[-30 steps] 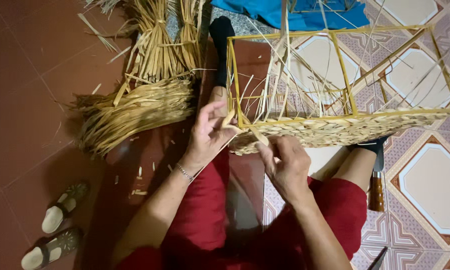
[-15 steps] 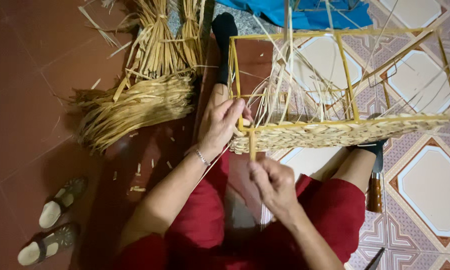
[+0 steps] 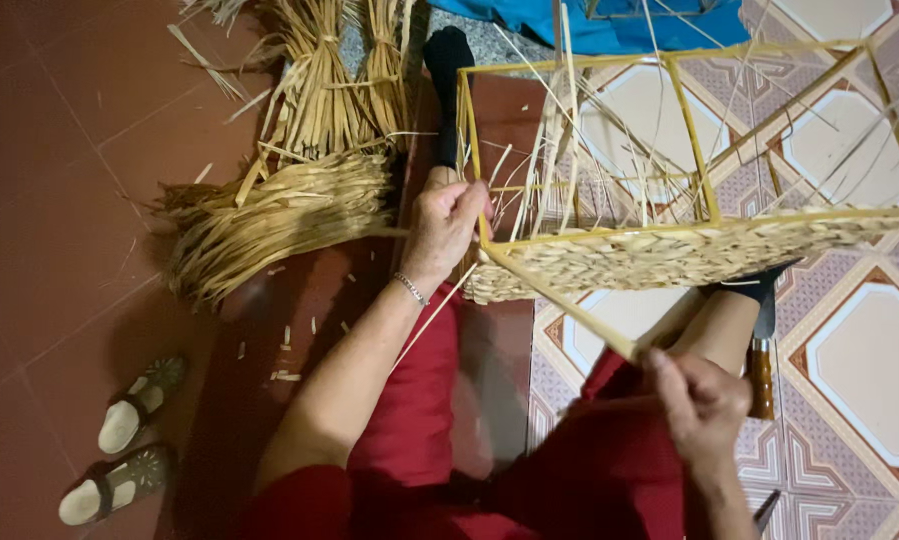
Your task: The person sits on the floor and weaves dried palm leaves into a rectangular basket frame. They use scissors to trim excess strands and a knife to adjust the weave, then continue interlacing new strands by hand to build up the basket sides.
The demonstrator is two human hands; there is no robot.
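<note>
Tiled floor [image 3: 850, 360], half-woven basket [image 3: 670, 250], straw bundle [image 3: 280, 210]

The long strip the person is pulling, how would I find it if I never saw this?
Start at the yellow basket frame with its woven band. At its near corner, by the left hand, one flat pale strip runs slantwise down to the right hand. Unlike the loose straws, it is pulled straight and tight.

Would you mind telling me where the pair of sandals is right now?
In the head view, the pair of sandals lies on the red floor at the lower left, to the left of the person's left arm and below the bundle of straw strips.
</note>
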